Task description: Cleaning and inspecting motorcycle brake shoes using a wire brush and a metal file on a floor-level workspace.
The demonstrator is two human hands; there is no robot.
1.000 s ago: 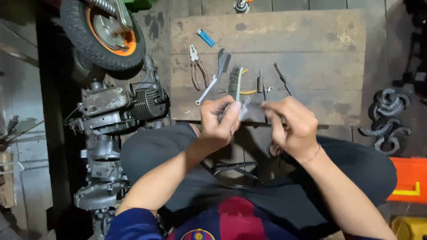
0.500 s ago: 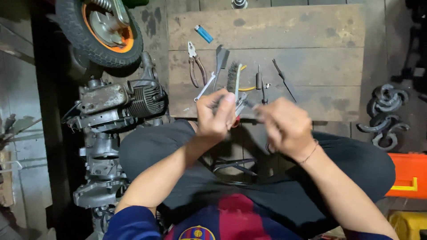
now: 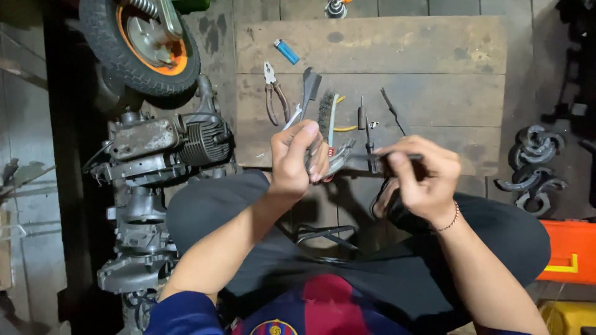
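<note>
Left fingers (image 3: 308,144) around metal part (image 3: 338,160)

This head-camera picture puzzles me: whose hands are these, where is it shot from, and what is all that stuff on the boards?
The camera sits on a person's head and looks straight down, so you see their own arms and crossed legs from above. There is no machine at work, only two bare hands. The left hand grips a small grey metal part; exactly what it is I cannot tell. The right hand pinches a thin dark tool against that part.

In front lies a wooden board with hand tools: pliers, a wire brush, a screwdriver and a blue lighter. To the left stands a small engine, with a tyre on an orange rim above it. At far right are dark metal pieces and an orange box.
</note>
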